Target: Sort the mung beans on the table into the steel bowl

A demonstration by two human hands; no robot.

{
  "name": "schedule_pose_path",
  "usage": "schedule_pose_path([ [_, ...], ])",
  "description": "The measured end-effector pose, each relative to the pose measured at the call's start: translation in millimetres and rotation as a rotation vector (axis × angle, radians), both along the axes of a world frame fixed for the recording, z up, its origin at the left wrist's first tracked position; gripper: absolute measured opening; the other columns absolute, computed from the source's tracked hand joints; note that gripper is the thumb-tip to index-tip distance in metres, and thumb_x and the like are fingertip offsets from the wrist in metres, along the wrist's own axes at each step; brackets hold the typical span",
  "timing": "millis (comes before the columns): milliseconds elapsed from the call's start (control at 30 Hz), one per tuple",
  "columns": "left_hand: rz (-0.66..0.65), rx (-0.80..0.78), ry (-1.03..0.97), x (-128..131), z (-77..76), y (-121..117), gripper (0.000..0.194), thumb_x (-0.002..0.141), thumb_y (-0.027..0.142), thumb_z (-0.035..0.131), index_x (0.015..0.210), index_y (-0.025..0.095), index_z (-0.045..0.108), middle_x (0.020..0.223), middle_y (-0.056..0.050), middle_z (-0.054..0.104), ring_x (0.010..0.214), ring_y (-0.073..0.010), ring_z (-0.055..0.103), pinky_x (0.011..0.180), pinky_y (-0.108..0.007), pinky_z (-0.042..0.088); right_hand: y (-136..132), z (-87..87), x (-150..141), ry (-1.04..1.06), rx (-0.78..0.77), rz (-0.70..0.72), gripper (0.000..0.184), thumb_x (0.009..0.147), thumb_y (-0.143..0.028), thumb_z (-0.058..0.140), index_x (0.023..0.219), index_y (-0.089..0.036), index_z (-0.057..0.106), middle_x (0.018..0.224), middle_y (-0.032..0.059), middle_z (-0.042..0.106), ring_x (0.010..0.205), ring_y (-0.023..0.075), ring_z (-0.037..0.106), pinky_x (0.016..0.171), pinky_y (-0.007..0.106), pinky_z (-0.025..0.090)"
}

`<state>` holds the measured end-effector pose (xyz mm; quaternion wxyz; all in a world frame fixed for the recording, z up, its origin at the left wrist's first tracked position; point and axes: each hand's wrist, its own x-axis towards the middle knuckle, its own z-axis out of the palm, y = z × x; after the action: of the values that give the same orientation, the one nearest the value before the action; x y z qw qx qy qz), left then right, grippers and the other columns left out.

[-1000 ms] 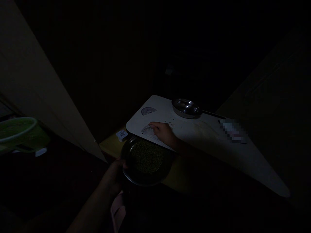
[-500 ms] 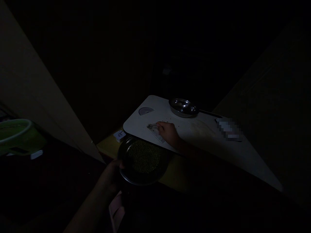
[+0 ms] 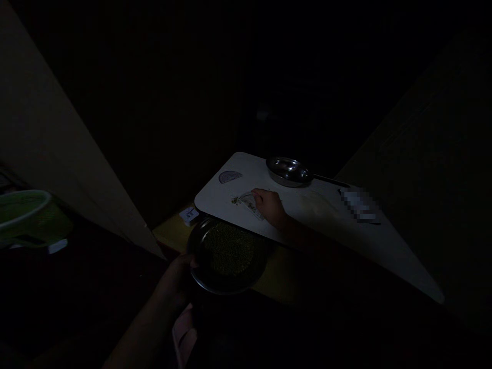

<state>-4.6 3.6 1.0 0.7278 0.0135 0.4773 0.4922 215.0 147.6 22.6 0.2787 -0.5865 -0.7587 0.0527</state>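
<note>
In dim light, my left hand (image 3: pixel 180 274) grips the near-left rim of a round metal dish (image 3: pixel 215 287), which is just below the table's near edge. Small greenish beans (image 3: pixel 230 251), perhaps mung beans, cover its bottom. Over the white tabletop (image 3: pixel 215 197), my right hand (image 3: pixel 269 207) is closed on a clear protractor (image 3: pixel 250 204), its curved edge low against the surface. A few greenish bits (image 3: pixel 235 200) lie just left of it. Farther back is a second protractor shape (image 3: pixel 229 177); whether it is loose or printed I cannot tell.
A shiny steel bowl (image 3: pixel 289 173) stands at the table's back edge. To its right lies a blurred-out flat object (image 3: pixel 359 205). Beside the table's left corner, a small white box (image 3: pixel 189 215) rests on a yellowish surface. A green basket (image 3: pixel 31 218) is at far left.
My right hand has shifted slightly right with the protractor, its curved edge now showing more. The greenish bits now lie outside its left end. My left hand and the dish have hardly moved.
</note>
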Motion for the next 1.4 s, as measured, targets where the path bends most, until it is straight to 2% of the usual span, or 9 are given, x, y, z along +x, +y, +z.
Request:
schedule_pose_path([
  [167,-0.037,0.003,0.103,2.6,5.7,-1.7,0.017,0.048,-0.004,0.049,0.046,0.012,0.056,0.040,-0.001,0.050,0.037,-0.0113,0.048,0.041,-0.022,0.041,6.4,-0.6,-10.4,0.048,-0.019,0.061,0.031,0.091,-0.017,0.045,0.098,-0.021,0.074,0.099,0.0064,0.076,0.095,0.0207,0.069,0.082,0.028,0.049],
  [367,-0.055,0.019,0.113,-0.2,0.2,-1.1,0.016,0.045,-0.002,0.051,0.049,0.012,0.057,0.044,-0.002,0.054,0.040,-0.0116,0.048,0.044,-0.022,0.042,2.3,2.1,-18.3,0.173,-0.095,0.192,0.032,0.091,-0.020,0.046,0.106,-0.017,0.074,0.087,0.0062,0.076,0.078,0.0174,0.069,0.074,0.027,0.049],
  [567,-0.046,0.011,0.107,-0.1,-1.1,-0.3,0.014,0.044,-0.001,0.051,0.049,0.011,0.056,0.044,-0.003,0.053,0.040,-0.0129,0.049,0.044,-0.024,0.042,-2.9,7.4,-7.9,0.293,-0.025,0.203,0.029,0.089,-0.022,0.048,0.094,-0.016,0.076,0.079,0.0052,0.074,0.075,0.0170,0.068,0.072,0.027,0.049],
  [733,-0.057,0.024,0.091,2.4,4.7,0.8,0.017,0.042,-0.002,0.049,0.051,0.011,0.058,0.044,-0.004,0.054,0.041,-0.0142,0.050,0.044,-0.025,0.043,-15.2,4.4,3.7,0.281,-0.015,0.190,0.026,0.085,-0.022,0.051,0.090,-0.017,0.076,0.076,0.0048,0.074,0.071,0.0177,0.067,0.068,0.027,0.049],
  [900,-0.025,0.032,0.116,1.9,1.8,1.5,0.020,0.043,-0.003,0.049,0.052,0.011,0.060,0.043,-0.004,0.054,0.039,-0.0138,0.050,0.042,-0.023,0.041,-29.7,-3.0,4.8,0.253,-0.027,0.220,0.026,0.084,-0.026,0.052,0.086,-0.019,0.076,0.080,0.0054,0.076,0.074,0.0196,0.069,0.070,0.029,0.050],
  [1033,-0.036,0.040,0.085,2.4,-0.1,1.1,0.020,0.043,-0.002,0.050,0.052,0.013,0.060,0.043,-0.004,0.056,0.039,-0.0134,0.050,0.043,-0.023,0.042,-30.6,-3.0,11.8,0.249,0.005,0.182,0.027,0.085,-0.028,0.050,0.084,-0.020,0.075,0.077,0.0050,0.075,0.073,0.0199,0.069,0.070,0.029,0.051],
  [1133,-0.021,0.038,0.088,3.9,2.1,0.5,0.018,0.040,-0.001,0.050,0.047,0.014,0.055,0.041,-0.002,0.053,0.037,-0.0114,0.046,0.041,-0.022,0.039,-31.6,-3.2,22.3,0.230,0.012,0.156,0.028,0.086,-0.029,0.048,0.080,-0.020,0.074,0.071,0.0037,0.073,0.067,0.0192,0.067,0.066,0.028,0.051],
  [1267,-0.024,0.037,0.079,4.3,1.9,0.2,0.016,0.041,0.000,0.051,0.047,0.014,0.055,0.040,-0.001,0.049,0.038,-0.0112,0.046,0.043,-0.023,0.040,-39.1,-8.7,28.6,0.177,0.061,0.157,0.027,0.086,-0.028,0.048,0.083,-0.023,0.075,0.080,0.0039,0.076,0.077,0.0206,0.070,0.074,0.029,0.052],
  [1400,-0.023,0.027,0.074,2.1,-3.7,0.5,0.016,0.043,0.000,0.052,0.050,0.013,0.057,0.041,0.000,0.049,0.039,-0.0117,0.047,0.044,-0.024,0.041,-40.5,-13.2,19.7,0.147,0.077,0.191,0.029,0.086,-0.027,0.047,0.088,-0.022,0.076,0.088,0.0047,0.078,0.080,0.0203,0.071,0.075,0.029,0.053],
])
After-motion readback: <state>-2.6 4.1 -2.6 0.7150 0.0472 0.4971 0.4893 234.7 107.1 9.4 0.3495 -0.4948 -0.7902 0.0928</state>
